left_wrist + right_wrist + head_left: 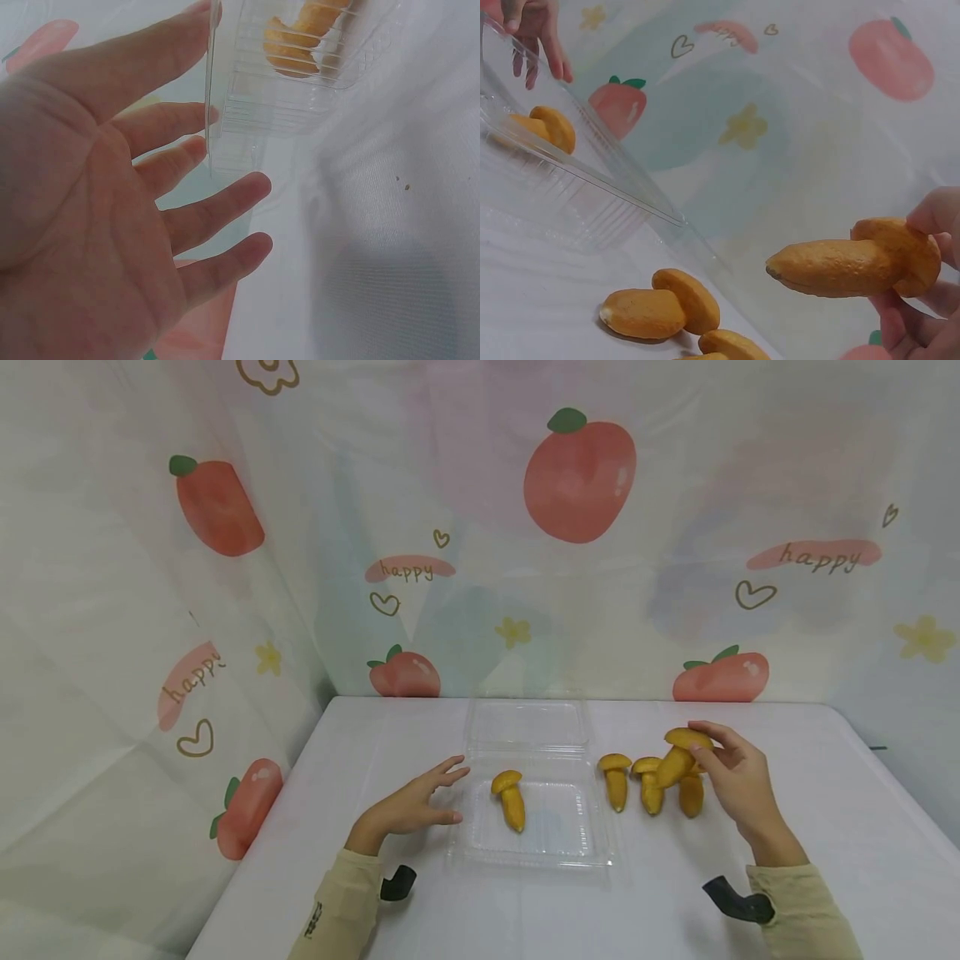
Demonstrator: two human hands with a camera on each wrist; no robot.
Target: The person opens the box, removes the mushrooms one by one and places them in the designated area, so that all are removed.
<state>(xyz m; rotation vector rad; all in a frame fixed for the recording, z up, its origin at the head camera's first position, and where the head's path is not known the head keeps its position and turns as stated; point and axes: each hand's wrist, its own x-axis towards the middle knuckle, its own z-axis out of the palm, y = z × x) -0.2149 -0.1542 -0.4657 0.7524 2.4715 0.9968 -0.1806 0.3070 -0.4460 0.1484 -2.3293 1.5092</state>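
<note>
In my right hand a yellow mushroom is pinched by its cap between thumb and fingers, its stem pointing toward the container in the right wrist view. Three more mushrooms stay on the table beside it: one at the left, one in the middle and one partly behind the held one. An open clear plastic container lies left of them, with a single mushroom inside. My left hand is spread at the container's left side, fingertips right at its rim.
The container's clear lid is folded back toward the rear of the white table. A printed curtain with fruit pictures hangs behind and at the left. Black bands stick out from both sleeves.
</note>
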